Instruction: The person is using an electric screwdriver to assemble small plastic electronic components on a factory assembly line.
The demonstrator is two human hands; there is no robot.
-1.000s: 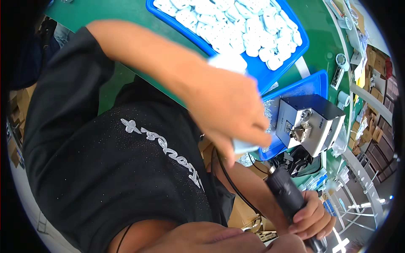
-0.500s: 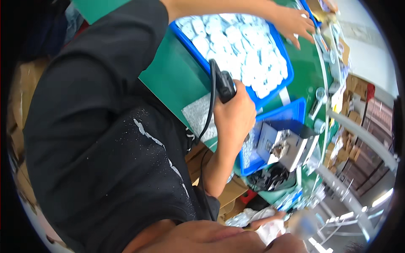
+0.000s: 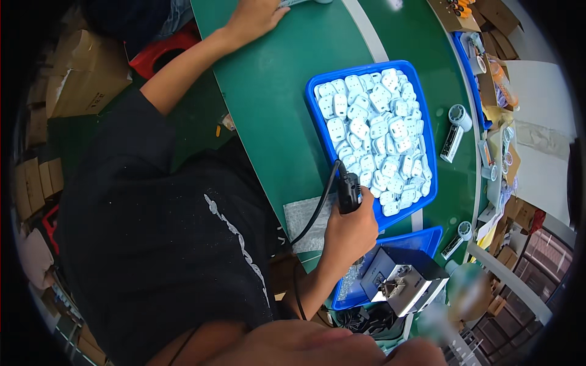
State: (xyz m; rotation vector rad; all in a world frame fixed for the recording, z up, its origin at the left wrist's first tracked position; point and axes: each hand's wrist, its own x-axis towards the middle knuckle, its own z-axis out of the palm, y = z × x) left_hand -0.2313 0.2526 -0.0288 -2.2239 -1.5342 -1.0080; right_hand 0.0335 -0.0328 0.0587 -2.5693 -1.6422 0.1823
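My right hand (image 3: 352, 229) is wrapped round a black corded electric screwdriver (image 3: 349, 193), beside the near rim of a blue tray (image 3: 315, 116). Its cord loops from the end of the tool back toward my body. Many white plastic pieces with small holes (image 3: 378, 128) fill the tray. Up at the top edge, my left hand (image 3: 253, 21) is over the green table (image 3: 268, 91), its fingers closed against a pale elongated plastic part (image 3: 308, 2). The frame cuts off much of that part and some of the fingers.
A blue bin (image 3: 430, 241) holds a metal box-shaped machine (image 3: 406, 290). Two pale round-headed devices (image 3: 455, 131) lie apart beyond the tray. Bubble wrap (image 3: 308, 222) lies at the table edge. A red stool (image 3: 155, 58) and cardboard boxes (image 3: 88, 79) stand on the floor.
The view has shifted, so the tray appears lower and farther right. My left hand has come from beyond the tray to the table's left side. My right hand still grips the electric screwdriver.
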